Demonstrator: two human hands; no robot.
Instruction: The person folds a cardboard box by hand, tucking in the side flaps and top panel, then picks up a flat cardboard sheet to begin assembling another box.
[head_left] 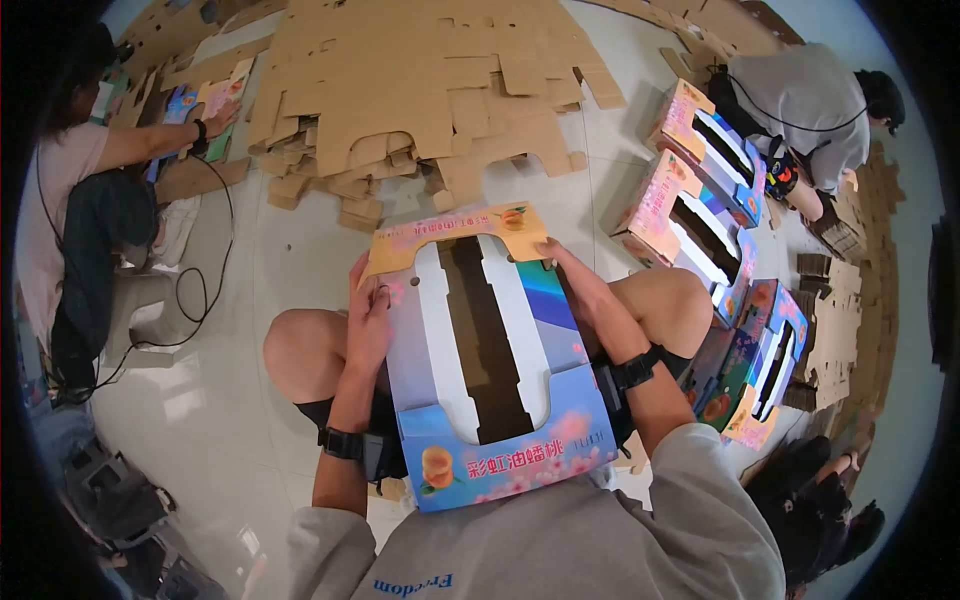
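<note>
A printed cardboard box (pixel 505 468), blue with peaches and pink blossoms and an orange far edge, rests on my lap. A long opening in its top shows a brown inside between white inner flaps. My left hand (pixel 372 310) grips the far left corner, fingers bent against the side. At the far right corner, my right hand (pixel 562 262) holds the box by the orange edge, its fingers partly hidden.
Flat brown cardboard sheets (pixel 400 75) are piled on the floor ahead. Similar boxes (pixel 665 205) stand in a row at the right, near stacked cardboard (pixel 835 330). People sit at left and right; a black cable (pixel 205 300) lies at left.
</note>
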